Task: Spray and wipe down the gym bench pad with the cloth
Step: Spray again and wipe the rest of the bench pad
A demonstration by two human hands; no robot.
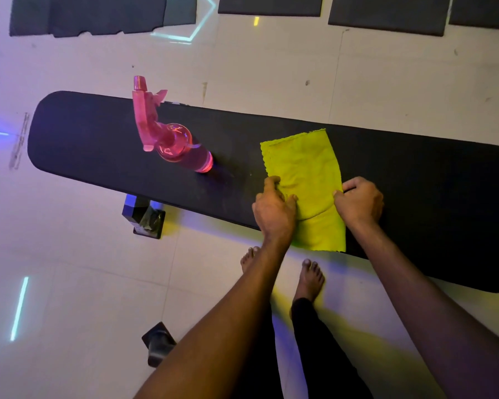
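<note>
Pale tiled floor (78, 272) throughout. Dark mats (87, 15) lie in a row along its far edge. Two bare feet (310, 279) stand on it; thin light streaks (19, 308) reflect at near left.

Gym: bench pad (98, 145), floor mats (386, 15), LED reflections.

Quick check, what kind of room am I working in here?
Most likely a gym or fitness studio. A long black padded bench on metal feet stands on a pale tiled floor, dark exercise mats lie along the far side, and coloured strip lights reflect off the tiles.
</note>
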